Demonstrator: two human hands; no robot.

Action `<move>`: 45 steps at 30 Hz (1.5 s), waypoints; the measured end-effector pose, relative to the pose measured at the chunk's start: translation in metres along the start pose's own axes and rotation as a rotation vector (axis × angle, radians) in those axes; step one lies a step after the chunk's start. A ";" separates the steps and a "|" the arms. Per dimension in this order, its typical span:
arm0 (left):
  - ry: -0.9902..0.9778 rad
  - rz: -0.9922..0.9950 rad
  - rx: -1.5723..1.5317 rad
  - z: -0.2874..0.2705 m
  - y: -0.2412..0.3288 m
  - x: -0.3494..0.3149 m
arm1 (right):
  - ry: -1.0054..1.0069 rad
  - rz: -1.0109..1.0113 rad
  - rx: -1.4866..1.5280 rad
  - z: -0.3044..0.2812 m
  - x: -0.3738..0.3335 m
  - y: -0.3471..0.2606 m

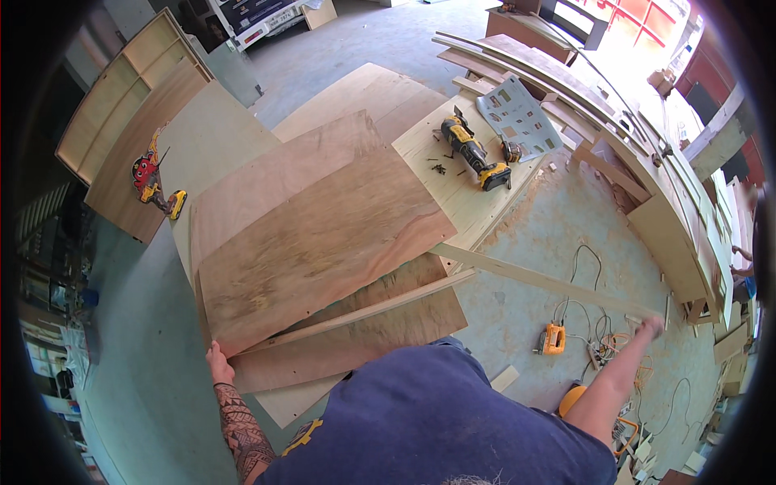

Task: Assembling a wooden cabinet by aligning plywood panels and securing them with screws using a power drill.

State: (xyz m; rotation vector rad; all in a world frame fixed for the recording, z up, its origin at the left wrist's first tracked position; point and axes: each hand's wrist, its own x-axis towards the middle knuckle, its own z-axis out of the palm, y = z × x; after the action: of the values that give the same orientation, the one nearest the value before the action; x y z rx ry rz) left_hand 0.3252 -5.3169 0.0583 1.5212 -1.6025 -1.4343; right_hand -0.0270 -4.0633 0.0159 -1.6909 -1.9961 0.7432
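My left hand (219, 365) grips the near left corner of a brown plywood panel (323, 242). Under that panel's near edge lies a wooden strip (380, 307), resting on a lower plywood sheet (388, 343). Out to the right, my right hand (649, 329) is closed round the far end of a long thin wooden batten (550, 279). The batten's other end reaches the panel's right corner. Beyond the panel, on a pale board (420, 174), lie a yellow and black cordless power tool (473, 149), a tape measure (511, 151) and loose screws (439, 169).
A yellow cordless drill (175, 204) stands on the left board. A printed sheet (519, 117) lies at the far right of the bench. On the floor are a yellow tool (553, 339), cables and offcuts. Long boards (671, 242) stack along the right; a wooden frame (121, 97) leans left.
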 end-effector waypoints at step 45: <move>0.162 0.148 0.032 0.005 -0.033 -0.007 | -0.710 -0.185 0.815 0.065 -0.581 -0.071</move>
State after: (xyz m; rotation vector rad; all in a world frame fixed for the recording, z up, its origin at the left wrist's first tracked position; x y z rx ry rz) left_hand 0.3351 -5.3028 0.0289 1.4640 -1.6099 -1.1803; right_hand -0.0213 -4.6518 0.0257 -0.7975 -1.7743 1.9410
